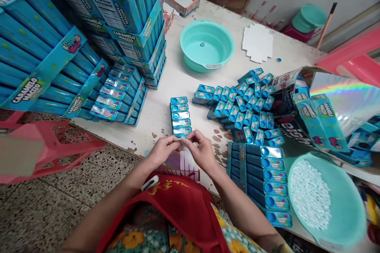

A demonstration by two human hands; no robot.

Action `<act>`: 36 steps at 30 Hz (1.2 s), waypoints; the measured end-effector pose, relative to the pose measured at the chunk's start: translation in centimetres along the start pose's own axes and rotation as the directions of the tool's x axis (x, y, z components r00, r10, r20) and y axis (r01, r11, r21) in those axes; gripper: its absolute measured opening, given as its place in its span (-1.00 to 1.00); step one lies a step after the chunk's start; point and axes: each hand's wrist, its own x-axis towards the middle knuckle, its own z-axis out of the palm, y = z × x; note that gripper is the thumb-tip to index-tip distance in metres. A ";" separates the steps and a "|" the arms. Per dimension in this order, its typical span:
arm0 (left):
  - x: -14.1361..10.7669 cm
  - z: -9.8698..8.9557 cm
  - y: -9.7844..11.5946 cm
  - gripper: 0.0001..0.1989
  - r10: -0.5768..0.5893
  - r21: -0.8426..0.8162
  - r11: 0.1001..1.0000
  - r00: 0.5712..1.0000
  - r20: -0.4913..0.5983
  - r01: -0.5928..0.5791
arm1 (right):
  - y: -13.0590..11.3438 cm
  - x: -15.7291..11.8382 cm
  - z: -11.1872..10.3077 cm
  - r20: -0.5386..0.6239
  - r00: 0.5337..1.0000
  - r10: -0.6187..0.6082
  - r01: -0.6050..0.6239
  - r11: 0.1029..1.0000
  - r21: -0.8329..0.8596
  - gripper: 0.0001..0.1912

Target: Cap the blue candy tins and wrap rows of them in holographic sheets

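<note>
My left hand (163,150) and my right hand (202,151) meet at the fingertips near the front edge of the table. Both are closed in a pinch; whatever lies between the fingers is too small to make out. Just beyond them stands a short row of blue candy boxes (179,115) with shiny printed tops, its near end close to my fingers. Below my hands lies a shiny sheet with pale strips (188,164), partly covered by my fingers and the red apron (178,209).
Stacked blue display boxes (124,19) rise at left. Many loose blue boxes (249,99) stand at right, beside a tray of more (249,170). A turquoise basin (208,47) sits at the back; another basin (344,201) holds white pellets. A carton (285,83) stands at right.
</note>
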 end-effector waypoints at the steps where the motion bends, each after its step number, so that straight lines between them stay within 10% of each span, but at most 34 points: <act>1: 0.8 -0.4 0.1 -0.74 -0.037 -0.021 0.999 0.999 0.007 0.037 | 0.4 0.8 0.6 -0.039 0.999 0.011 -0.011 1.000 0.000 -0.83; 11: 10.1 -5.8 -1.1 -0.81 0.039 0.121 0.992 0.998 -0.058 -0.031 | 6.4 9.8 4.4 -0.383 0.924 -0.004 -0.113 0.953 -0.281 -0.86; 17: 11.8 -4.9 -3.3 -0.82 0.029 0.023 0.999 0.991 -0.129 -0.026 | 8.6 10.4 4.7 -0.427 0.890 0.159 -0.228 0.967 -0.116 -0.78; 23: 10.8 -3.1 -5.2 -0.80 -0.091 0.372 0.903 0.942 -0.322 0.214 | 8.5 11.1 3.5 -0.375 0.914 0.156 -0.208 0.973 -0.102 -0.80; 27: 7.3 -3.2 -7.0 -0.76 -0.011 0.652 0.715 0.937 -0.348 0.251 | 7.2 7.2 2.0 -0.405 0.900 0.159 -0.175 0.985 -0.002 -0.79; 30: 3.6 -3.1 -8.2 -0.72 -0.030 0.735 0.674 0.997 -0.075 0.075 | 6.6 1.0 1.7 -0.416 0.908 0.047 -0.108 0.986 -0.125 -0.83; 33: 1.2 -2.1 -8.7 -0.75 -0.016 0.708 0.704 0.996 0.091 -0.053 | 7.1 -4.3 2.6 -0.093 0.995 -0.042 0.017 0.967 -0.254 -0.88; 36: 0.8 -1.2 -8.6 -0.73 0.006 0.697 0.715 0.997 0.080 -0.060 | 8.5 -6.4 4.0 0.152 0.983 -0.102 0.157 0.896 -0.415 -0.73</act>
